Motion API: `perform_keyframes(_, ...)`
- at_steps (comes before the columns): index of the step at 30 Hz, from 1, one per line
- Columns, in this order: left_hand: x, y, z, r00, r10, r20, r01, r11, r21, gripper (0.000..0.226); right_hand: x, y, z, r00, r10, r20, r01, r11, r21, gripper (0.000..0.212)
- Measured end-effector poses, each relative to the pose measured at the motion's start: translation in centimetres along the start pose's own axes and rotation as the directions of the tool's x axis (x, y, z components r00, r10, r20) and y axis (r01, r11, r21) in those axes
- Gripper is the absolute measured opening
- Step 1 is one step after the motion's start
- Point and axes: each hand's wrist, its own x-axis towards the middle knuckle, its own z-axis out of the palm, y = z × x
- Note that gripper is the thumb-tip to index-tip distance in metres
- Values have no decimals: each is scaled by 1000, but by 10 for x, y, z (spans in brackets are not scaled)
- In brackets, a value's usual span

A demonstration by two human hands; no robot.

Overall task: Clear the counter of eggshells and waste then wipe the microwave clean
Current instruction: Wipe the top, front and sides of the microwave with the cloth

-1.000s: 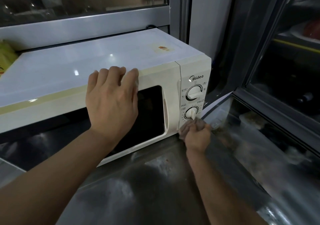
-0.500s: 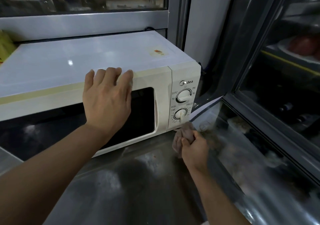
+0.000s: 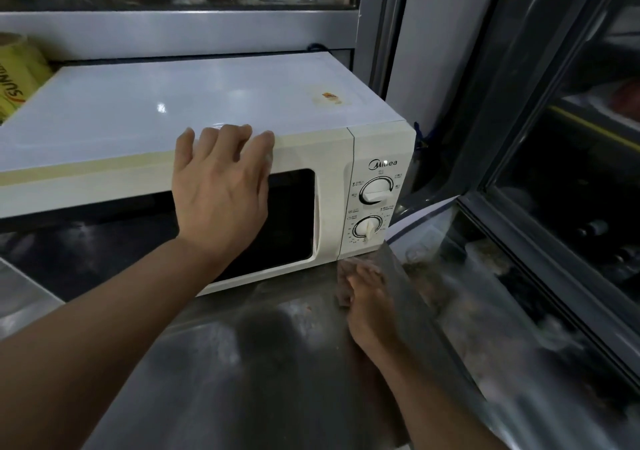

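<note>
A cream-white microwave (image 3: 214, 103) stands on a steel counter (image 3: 277, 363), door closed, with two dials on its right panel. My left hand (image 3: 221, 186) lies flat against the door's top edge, fingers hooked over onto the top. My right hand (image 3: 370, 307) holds a brownish cloth (image 3: 346, 276) down on the counter just below the microwave's front right corner. The cloth is blurred and partly hidden under my fingers.
A yellow package (image 3: 17, 78) sits behind the microwave at far left. A dark glass-fronted cabinet (image 3: 571, 189) runs along the right, close to the microwave's side. A few orange specks (image 3: 307, 308) lie on the counter near the cloth.
My right hand has come down with the cloth from the lower dial to the counter in front of the microwave's corner. My left hand has stayed on the door's top edge.
</note>
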Motion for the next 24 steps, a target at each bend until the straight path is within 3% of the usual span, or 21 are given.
perform_keyframes(2,0,0,-1,1000,-5,0,5,1000,-8,30,-6,-13,3,998,-43,50,42,999,26,39)
perform_keyframes(4,0,0,-3,1000,0,14,0,1000,-14,29,-11,-24,-4,996,-6,89,-16,967,254,29)
perform_keyframes(5,1,-1,-5,1000,9,27,-8,1000,-16,29,-13,-28,-8,995,28,98,-68,900,431,22)
perform_keyframes(6,2,-3,-7,999,22,41,-22,1000,-20,29,-14,-31,-13,993,98,72,-121,836,535,16)
perform_keyframes(8,2,-9,-10,995,63,73,-59,997,-47,33,-12,-35,-23,960,278,-18,-220,796,564,11)
perform_keyframes(11,-5,-20,-15,982,140,129,-126,986,-106,52,-6,-35,-29,838,535,-110,-367,700,612,17)
perform_keyframes(13,-10,-28,-21,978,157,137,-143,984,-104,57,-1,-42,-29,766,637,-89,-423,604,676,23)
perform_keyframes(18,-22,-58,-39,987,132,95,-130,991,-27,49,21,-71,-10,810,585,40,-348,425,836,25)
perform_keyframes(20,-28,-75,-43,988,116,107,-119,993,22,46,29,-77,-3,797,596,92,-329,301,895,23)
perform_keyframes(24,-38,-100,-43,992,55,112,-61,997,47,39,32,-84,13,769,623,141,-295,151,943,14)
